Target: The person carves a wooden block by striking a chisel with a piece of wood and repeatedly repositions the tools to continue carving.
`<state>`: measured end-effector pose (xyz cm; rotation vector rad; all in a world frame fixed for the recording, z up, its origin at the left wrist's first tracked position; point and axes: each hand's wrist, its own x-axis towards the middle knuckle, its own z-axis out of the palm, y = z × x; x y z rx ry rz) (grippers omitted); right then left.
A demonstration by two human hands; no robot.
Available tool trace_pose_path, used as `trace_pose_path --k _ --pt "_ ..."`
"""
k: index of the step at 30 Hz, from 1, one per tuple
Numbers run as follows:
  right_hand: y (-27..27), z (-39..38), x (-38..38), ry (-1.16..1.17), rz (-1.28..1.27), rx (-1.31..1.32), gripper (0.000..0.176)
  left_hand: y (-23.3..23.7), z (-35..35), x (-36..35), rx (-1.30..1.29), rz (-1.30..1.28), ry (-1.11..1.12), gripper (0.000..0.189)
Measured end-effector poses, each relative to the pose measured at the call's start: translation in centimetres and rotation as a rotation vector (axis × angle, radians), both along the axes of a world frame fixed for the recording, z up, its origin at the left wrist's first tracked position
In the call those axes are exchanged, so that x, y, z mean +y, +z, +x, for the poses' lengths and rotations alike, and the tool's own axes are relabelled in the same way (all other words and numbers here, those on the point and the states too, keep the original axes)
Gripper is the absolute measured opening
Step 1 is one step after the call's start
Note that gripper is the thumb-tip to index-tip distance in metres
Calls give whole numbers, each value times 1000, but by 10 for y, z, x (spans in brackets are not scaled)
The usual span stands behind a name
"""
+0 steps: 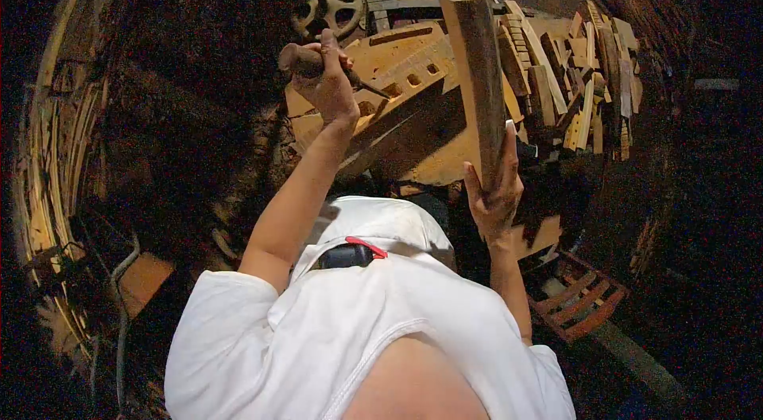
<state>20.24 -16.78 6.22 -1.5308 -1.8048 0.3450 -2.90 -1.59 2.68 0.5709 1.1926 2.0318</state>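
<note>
My left hand [332,94] is closed around a chisel [368,87] with a thick wooden handle. The chisel's blade slants down to the right, its tip at a square hole in a thick wooden beam [397,114]. Several such holes run in a row along the beam's upper face. On the right, my right hand [498,199] grips the lower end of a long, thick wooden block [478,78]. This block stands out toward the camera, apart from the chisel, and hides part of the beam's right end.
Behind the beam lies another slotted board [401,33]. A spoked wheel [343,11] stands at the back. Many wood offcuts [592,62] are heaped at right. Long strips [52,158] line the left side, and a slatted rusty frame [576,293] sits low at right.
</note>
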Motion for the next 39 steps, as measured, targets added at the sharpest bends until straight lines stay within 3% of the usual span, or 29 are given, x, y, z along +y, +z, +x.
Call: trace_pose_path --k 2,5,15,21,24,27,29,30,32,35,36,38,39 --pt "2 -3 3 10 5 -8 77 12 3 -6 51 -122 12 26" --pt "-4 -4 7 38 25 15 77 6 5 -10 84 -24 3 28" --pt "-4 -10 16 85 71 -6 76 6 1 -14 186 -79 84 24" --pt "-4 -9 12 80 -36 -12 76 -5 2 -25 68 -120 -47 22" --pt "-6 -10 17 94 54 -44 76 -10 0 -35 106 14 -119 16" --pt "-5 -11 25 109 96 -55 77 -19 -2 -42 145 1 -310 11" --pt "4 -18 35 134 77 -36 77 -26 -3 -46 94 96 -566 8" --pt "11 -22 39 159 55 -18 77 -28 -5 -49 97 101 -570 8" --pt "31 -38 44 203 113 38 77 -16 -8 -54 181 -185 -648 10" --pt "54 -52 42 320 148 32 74 -123 8 -46 313 -24 -493 8" --pt "62 -56 41 390 126 -28 72 -114 6 -47 316 -18 -495 8" --pt "73 -63 41 441 25 -130 70 -87 0 -55 282 245 -603 10" --pt "69 -64 40 456 20 -243 72 -85 -5 -57 646 161 -554 15"
